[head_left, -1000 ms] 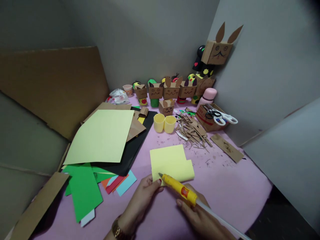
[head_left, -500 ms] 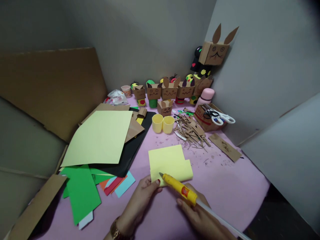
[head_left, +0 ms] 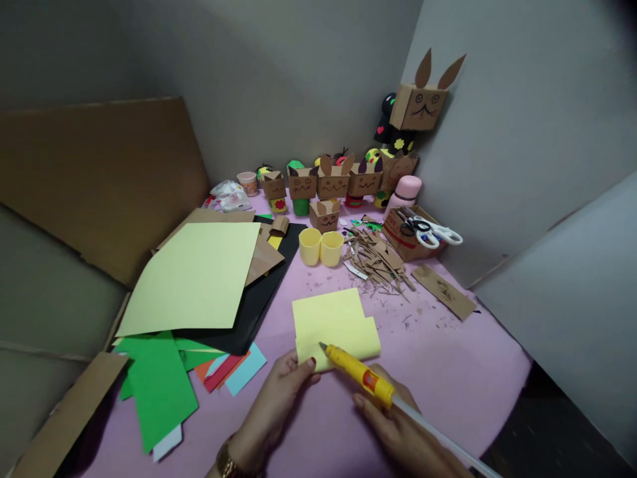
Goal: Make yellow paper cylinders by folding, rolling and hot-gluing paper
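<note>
My left hand (head_left: pixel 279 405) pinches the near left corner of a folded pale yellow paper piece (head_left: pixel 334 322) lying on the pink table cover (head_left: pixel 448 372). My right hand (head_left: pixel 398 431) grips a yellow glue gun (head_left: pixel 355 375) with a white glue stick trailing from its back. The gun's metal tip rests at the paper's near edge, right beside my left thumb. Both hands are closed.
A stack of coloured sheets (head_left: pixel 194 279) lies to the left on cardboard. Two yellow paper cups (head_left: pixel 320 247), brown paper scraps (head_left: pixel 378 262), a box with scissors (head_left: pixel 423 232) and a row of cardboard animal figures (head_left: pixel 333 182) stand behind. Grey walls close in on the right.
The view has drifted slightly, so everything sits a little further left in the picture. Both hands, the paper and the glue gun keep the same pose.
</note>
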Demonstrator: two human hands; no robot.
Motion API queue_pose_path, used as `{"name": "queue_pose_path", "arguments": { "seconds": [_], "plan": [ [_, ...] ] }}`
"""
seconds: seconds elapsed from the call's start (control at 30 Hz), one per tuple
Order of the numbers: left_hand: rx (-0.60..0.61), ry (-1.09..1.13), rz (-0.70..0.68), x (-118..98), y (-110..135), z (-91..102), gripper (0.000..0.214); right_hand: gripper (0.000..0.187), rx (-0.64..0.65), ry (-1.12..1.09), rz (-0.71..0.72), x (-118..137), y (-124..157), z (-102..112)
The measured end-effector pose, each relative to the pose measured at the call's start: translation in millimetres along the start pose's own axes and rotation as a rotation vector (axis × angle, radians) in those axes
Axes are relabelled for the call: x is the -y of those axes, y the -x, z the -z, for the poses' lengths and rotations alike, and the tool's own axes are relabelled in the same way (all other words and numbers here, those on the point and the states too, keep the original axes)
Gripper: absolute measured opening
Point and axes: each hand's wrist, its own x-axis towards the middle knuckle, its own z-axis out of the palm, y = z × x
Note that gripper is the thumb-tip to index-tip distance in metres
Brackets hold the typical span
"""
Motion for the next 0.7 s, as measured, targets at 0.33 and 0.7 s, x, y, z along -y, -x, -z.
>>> {"name": "queue_pose_path", "arguments": {
  "seconds": [0.33, 0.7],
  "plan": [
    [-0.011, 0.002, -0.003, -2.7, 1.9, -2.2, 0.027, 0.012, -0.078, 0.021, 0.021, -1.9, 2.5, 1.6],
    [-0.014, 0.007, -0.01, -3.5, 2.0, -3.6, 0.024, 0.012, -0.082, 0.005, -0.025, -6.5, 5.1, 5.8]
  ]
}}
